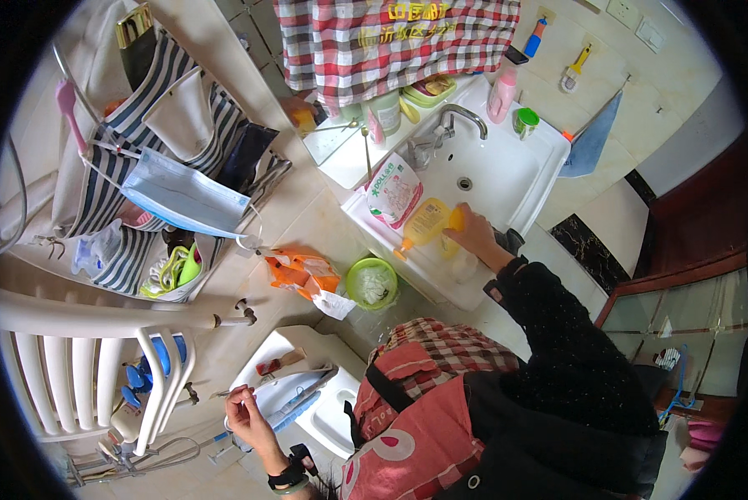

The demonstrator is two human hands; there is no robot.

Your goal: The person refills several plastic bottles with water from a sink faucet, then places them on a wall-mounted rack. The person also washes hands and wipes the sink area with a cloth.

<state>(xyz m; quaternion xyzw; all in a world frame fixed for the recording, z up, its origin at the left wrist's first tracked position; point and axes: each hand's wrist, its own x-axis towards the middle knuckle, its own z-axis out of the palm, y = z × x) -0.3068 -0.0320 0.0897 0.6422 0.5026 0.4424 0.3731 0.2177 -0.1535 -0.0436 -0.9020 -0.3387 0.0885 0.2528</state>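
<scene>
My right hand [477,234] reaches over the front ledge of the white washbasin [511,178], its fingers around a yellow object [450,245], apparently a bottle, partly hidden by the hand. Just left of it is a yellow pump bottle [426,222], its nozzle towards me. Beside that, a white and pink printed package [394,190] rests on the basin's left edge. My left hand [249,420] is raised at the lower left, near the white toilet [327,415], fingers bent together. Whether it pinches a thin thing at the fingertips cannot be told.
A green bin [372,284] with a bag liner stands below the basin, beside an orange packet [302,275]. A chrome faucet [467,114] and pink bottle [502,95] are behind. At left are a striped hanging organizer [180,125], a face mask [183,190] and a white radiator [77,375].
</scene>
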